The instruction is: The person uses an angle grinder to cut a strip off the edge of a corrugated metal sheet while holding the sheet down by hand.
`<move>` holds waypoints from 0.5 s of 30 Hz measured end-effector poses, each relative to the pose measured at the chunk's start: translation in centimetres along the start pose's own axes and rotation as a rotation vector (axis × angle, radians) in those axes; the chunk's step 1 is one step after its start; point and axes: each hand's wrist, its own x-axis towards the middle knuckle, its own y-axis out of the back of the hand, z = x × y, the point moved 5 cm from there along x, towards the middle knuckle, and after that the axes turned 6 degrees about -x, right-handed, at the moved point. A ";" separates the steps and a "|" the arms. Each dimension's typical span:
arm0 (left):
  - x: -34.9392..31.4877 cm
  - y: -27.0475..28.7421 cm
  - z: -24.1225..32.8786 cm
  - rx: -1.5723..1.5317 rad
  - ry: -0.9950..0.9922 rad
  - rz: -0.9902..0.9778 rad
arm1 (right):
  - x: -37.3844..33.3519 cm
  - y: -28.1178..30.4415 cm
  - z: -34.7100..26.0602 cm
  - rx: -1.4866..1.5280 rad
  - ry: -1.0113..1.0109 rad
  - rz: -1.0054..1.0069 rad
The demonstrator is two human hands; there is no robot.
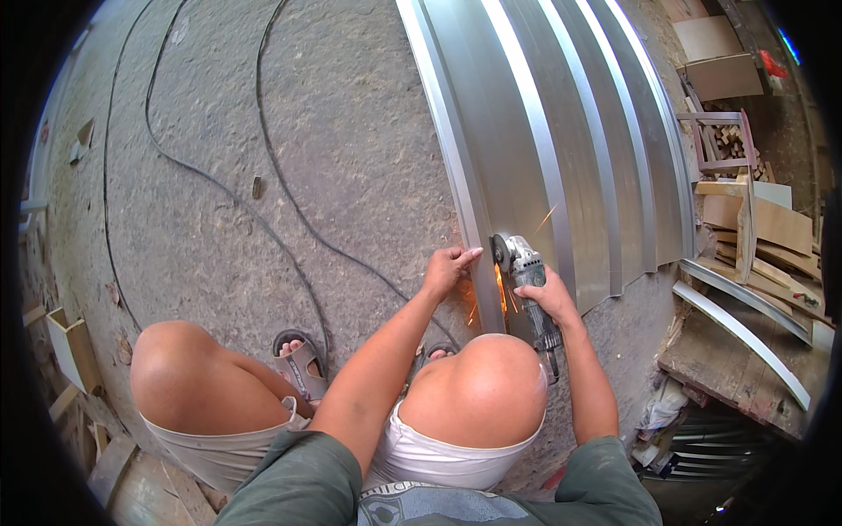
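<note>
My right hand [548, 296] is wrapped round the body of an angle grinder [530, 273], which has a grey metal head and a dark disc. The disc meets a ribbed metal roofing sheet [517, 149] near its left edge, and orange sparks [503, 289] stream from the contact toward me. My left hand [452, 268] pinches the raised left edge of the sheet, just left of the disc. The thumb and forefinger are together on that edge. The grinder's rear end points toward my right knee, its cord running down beside it.
Dark cables [289, 197] snake across the rough concrete floor [202, 105] on the left. Scrap wood and boards [772, 223] are piled at the right, beside curved metal strips [745, 337] on a wooden platform. A wooden box [74, 351] stands at the left. My sandalled foot [301, 361] is close by.
</note>
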 end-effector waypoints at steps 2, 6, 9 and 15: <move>0.0 0.0 0.1 0.019 -0.001 0.002 | 0.2 0.1 -0.1 -0.019 0.016 0.010; 0.0 0.1 0.3 0.113 0.013 0.026 | 0.5 0.1 -0.3 0.000 0.007 0.014; 0.3 0.6 -0.2 0.131 0.003 0.034 | 0.7 -0.1 -0.7 -0.004 0.005 0.001; 0.1 0.3 0.1 0.102 0.001 0.028 | 1.4 -0.1 -0.3 0.021 -0.012 -0.006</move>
